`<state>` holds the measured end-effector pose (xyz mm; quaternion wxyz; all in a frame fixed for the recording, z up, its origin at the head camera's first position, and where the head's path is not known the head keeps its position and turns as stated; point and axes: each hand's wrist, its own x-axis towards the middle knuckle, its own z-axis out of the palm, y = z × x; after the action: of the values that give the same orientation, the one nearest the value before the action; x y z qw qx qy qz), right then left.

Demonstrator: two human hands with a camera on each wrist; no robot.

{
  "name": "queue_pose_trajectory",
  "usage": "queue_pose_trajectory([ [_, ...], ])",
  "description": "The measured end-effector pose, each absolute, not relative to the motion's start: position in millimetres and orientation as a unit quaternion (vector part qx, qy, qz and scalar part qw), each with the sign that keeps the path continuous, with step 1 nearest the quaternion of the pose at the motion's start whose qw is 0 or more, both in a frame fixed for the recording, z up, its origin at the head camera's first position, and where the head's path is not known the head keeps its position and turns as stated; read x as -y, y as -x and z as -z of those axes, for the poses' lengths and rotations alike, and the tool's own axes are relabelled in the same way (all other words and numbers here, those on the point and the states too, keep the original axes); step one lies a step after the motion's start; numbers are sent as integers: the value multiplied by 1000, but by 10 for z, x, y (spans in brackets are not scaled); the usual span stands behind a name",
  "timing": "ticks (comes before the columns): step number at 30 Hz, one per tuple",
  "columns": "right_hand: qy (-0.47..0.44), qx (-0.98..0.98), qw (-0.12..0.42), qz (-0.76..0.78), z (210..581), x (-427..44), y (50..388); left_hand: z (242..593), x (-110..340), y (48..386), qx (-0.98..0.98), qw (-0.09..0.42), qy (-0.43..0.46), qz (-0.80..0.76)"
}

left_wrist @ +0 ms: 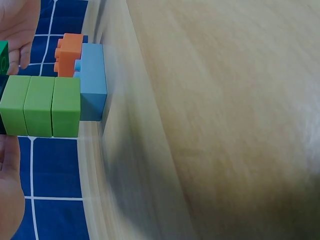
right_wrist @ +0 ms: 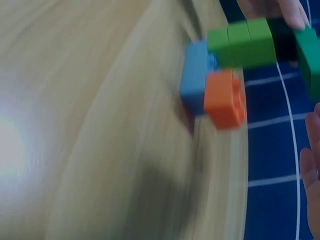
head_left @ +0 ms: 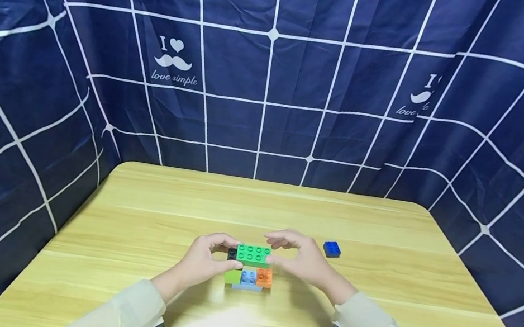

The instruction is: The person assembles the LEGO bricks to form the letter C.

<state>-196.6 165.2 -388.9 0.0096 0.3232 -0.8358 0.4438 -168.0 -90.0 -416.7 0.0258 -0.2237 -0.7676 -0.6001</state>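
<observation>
A toy brick build stands on the table. It has a light blue base brick [left_wrist: 93, 82], a lime green brick column [left_wrist: 40, 106], and an orange brick [right_wrist: 224, 100] at the base's right end. Above the column is a black brick [head_left: 232, 253]; a long green brick [head_left: 253, 255] tops it and overhangs to the right. My left hand [head_left: 202, 259] pinches the upper part at the black brick, thumb in front and fingers behind. My right hand [head_left: 300, 260] is beside the green brick's right end, fingers extended and thumb apart. Whether its thumb touches the brick, I cannot tell.
A dark blue brick [head_left: 332, 248] lies on the wooden table [head_left: 161, 188], behind and right of my right hand. Dark blue curtains [head_left: 235, 69] with white lines enclose the table's back and sides.
</observation>
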Motion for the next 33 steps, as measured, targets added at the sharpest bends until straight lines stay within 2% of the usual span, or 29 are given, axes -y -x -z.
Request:
queue_pose_trajectory([
  [9,-242,866,70,-432,4033,-2166,2178,4188,901,1670,767,17,213,606],
  [20,-175,904,87,-381,4302,-2730,2342,4137,890,1641,766,10,207,609],
  [25,-162,913,77,-366,4405,-2889,2364,3957,866,1552,768,8,206,607],
  [33,-133,930,39,-342,4474,-2995,2382,3982,855,1550,770,18,206,604],
])
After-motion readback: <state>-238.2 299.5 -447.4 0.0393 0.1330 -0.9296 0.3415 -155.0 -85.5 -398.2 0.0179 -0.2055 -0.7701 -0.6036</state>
